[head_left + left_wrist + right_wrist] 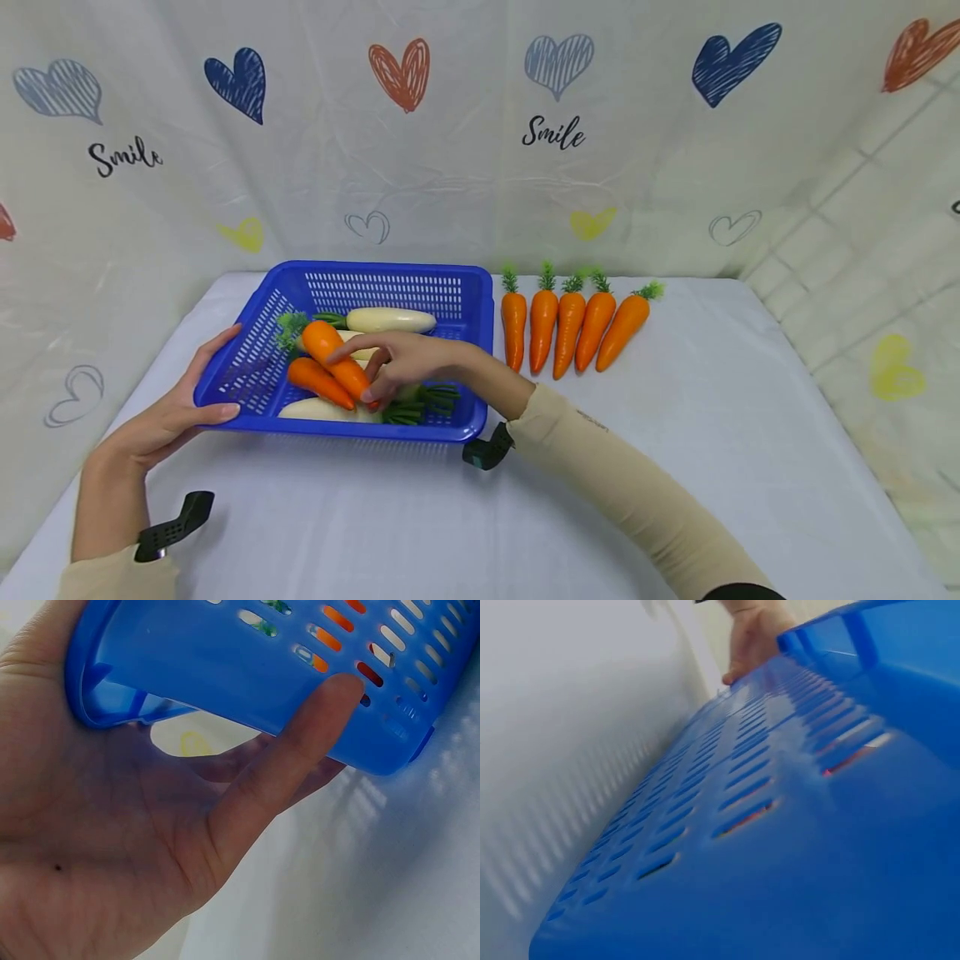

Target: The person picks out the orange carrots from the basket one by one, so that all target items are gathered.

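My left hand [168, 412] grips the left end of a blue plastic basket [480, 350], thumb at its front corner. In the left wrist view a finger of that hand lies along the slotted wall of the basket [225, 667]. Inside the basket, my right hand [420, 357] pinches an orange carrot [322, 340] with a green top, lying slantwise over the other vegetables. A second carrot [318, 381] lies just below it. White radishes [390, 319] with green stems rest around them, some partly hidden by my right hand. The right wrist view shows mostly the basket's outer wall [705, 900].
Several carrots [570, 325] lie in a row on the white table [645, 467], right of the basket, green tops toward the back. A white curtain [465, 150] printed with hearts hangs behind the table.
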The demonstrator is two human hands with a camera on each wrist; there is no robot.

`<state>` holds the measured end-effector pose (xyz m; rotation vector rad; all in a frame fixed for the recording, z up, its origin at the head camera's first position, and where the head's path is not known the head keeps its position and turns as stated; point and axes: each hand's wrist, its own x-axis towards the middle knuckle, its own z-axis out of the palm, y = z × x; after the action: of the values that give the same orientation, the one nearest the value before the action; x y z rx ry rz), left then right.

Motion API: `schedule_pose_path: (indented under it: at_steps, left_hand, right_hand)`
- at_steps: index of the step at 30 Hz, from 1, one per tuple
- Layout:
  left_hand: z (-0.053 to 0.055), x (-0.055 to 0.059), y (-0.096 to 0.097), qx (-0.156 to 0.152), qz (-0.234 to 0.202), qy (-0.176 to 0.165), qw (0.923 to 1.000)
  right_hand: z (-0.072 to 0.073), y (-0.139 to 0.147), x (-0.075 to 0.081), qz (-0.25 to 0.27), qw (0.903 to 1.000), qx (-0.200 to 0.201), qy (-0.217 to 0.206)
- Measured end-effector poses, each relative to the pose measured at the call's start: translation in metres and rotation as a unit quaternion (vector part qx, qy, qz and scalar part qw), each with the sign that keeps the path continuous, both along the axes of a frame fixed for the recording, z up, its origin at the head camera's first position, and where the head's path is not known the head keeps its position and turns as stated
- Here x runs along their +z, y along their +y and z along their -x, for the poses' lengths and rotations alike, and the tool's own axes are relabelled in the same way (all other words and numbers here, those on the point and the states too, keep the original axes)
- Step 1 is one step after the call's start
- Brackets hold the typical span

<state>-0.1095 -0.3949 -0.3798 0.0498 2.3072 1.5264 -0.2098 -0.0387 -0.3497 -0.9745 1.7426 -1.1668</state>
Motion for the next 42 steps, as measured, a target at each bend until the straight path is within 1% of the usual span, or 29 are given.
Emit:
schedule_pose_path:
  at_steps: [7, 13, 15, 20, 26, 29, 37, 42]
  left_hand:
    - [0.0, -0.002, 0.0, -0.004, -0.001, 0.001, 1.0]
    - [0.001, -0.003, -0.001, -0.003, -0.003, -0.002, 1.0]
    - [0.001, -0.003, -0.001, -0.002, -0.002, -0.002, 1.0]
    - [0.001, -0.003, -0.001, -0.001, -0.001, -0.004, 1.0]
    - [0.001, -0.003, -0.001, -0.001, -0.004, -0.003, 1.0]
    - [0.001, -0.002, -0.001, -0.001, -0.003, -0.003, 1.0]
    - [0.002, -0.003, 0.0, -0.001, -0.001, -0.001, 1.0]
    - [0.002, -0.004, -0.002, -0.001, -0.002, -0.002, 1.0]
  right_hand:
    - [0.002, 0.011, -0.001, 0.042, 0.9982, -0.038, -0.023]
    - [0.002, 0.018, 0.002, 0.056, 0.9957, -0.064, -0.037]
    - [0.002, 0.02, 0.003, 0.062, 0.9952, -0.069, -0.032]
    - [0.002, 0.026, 0.005, 0.074, 0.9942, -0.078, -0.004]
    - [0.003, 0.036, 0.01, 0.081, 0.9913, -0.102, 0.019]
    - [0.005, 0.041, 0.012, 0.088, 0.9891, -0.112, 0.037]
    - [0.006, 0.052, 0.015, 0.109, 0.9837, -0.137, 0.039]
    - [0.006, 0.058, 0.016, 0.114, 0.9803, -0.149, 0.061]
